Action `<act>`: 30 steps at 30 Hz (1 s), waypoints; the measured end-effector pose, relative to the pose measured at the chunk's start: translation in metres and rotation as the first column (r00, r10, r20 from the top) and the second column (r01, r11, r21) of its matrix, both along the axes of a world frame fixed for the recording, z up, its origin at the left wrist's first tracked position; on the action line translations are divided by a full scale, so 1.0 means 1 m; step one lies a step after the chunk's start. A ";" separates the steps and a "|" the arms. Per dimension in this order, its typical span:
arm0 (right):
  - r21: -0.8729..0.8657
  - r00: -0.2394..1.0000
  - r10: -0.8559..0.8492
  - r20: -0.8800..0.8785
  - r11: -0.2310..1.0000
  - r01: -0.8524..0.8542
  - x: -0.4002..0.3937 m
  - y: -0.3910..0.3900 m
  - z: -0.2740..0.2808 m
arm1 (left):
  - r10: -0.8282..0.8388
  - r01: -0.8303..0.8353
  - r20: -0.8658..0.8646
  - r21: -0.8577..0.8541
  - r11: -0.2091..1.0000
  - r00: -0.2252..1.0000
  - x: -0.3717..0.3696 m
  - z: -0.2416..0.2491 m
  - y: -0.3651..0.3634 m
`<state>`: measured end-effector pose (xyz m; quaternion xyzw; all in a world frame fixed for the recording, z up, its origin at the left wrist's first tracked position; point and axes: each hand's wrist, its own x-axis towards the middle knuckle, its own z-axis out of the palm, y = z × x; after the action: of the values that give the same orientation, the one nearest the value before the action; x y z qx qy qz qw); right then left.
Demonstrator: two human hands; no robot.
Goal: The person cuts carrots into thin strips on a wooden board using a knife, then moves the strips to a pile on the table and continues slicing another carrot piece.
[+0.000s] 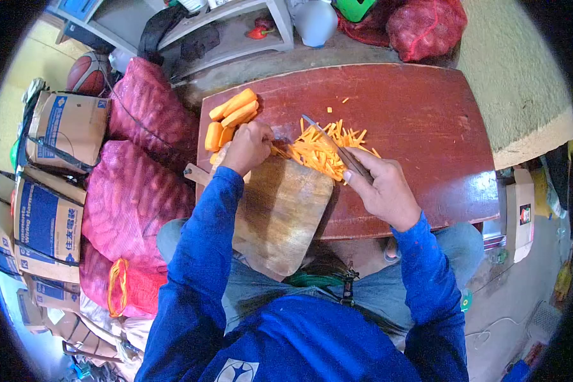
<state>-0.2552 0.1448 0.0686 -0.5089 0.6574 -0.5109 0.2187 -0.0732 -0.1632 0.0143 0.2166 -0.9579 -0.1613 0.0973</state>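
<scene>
My right hand [383,189] grips a knife [330,144] by its dark handle, the blade pointing up and left over a pile of carrot strips [317,153]. Curled closed, my left hand [248,148] is at the upper left edge of the wooden cutting board [280,210]; what its fingers hold, if anything, is hidden. Just beyond that hand lie several peeled carrot pieces [239,111] at the table's left end. The board overhangs the near edge of the table towards my lap.
The reddish-brown table [420,127] stands before me. Red mesh sacks [137,197] and cardboard boxes [48,213] crowd the left side, with a basketball [88,73] behind. At the back are another mesh sack [426,28], a whitish jug [316,24] and a grey shelf [229,28].
</scene>
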 end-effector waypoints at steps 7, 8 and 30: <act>0.030 0.995 0.098 0.031 0.995 -0.099 0.007 0.006 0.010 | 0.207 -0.162 -0.372 0.150 0.975 0.905 0.034 0.035 0.049; 0.045 0.987 0.150 0.052 0.987 -0.153 0.008 0.007 0.009 | 0.217 -0.160 -0.344 0.188 0.969 0.914 0.049 0.017 0.048; 0.394 0.918 0.354 -0.181 0.881 -0.262 -0.027 -0.073 0.021 | 0.062 -0.039 -0.479 0.058 0.998 0.875 0.095 -0.012 0.127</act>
<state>-0.2820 0.0719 0.0899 -0.6180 0.6722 -0.2719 0.3038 0.0219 -0.0364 0.0027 0.1968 -0.8939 -0.2294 0.3311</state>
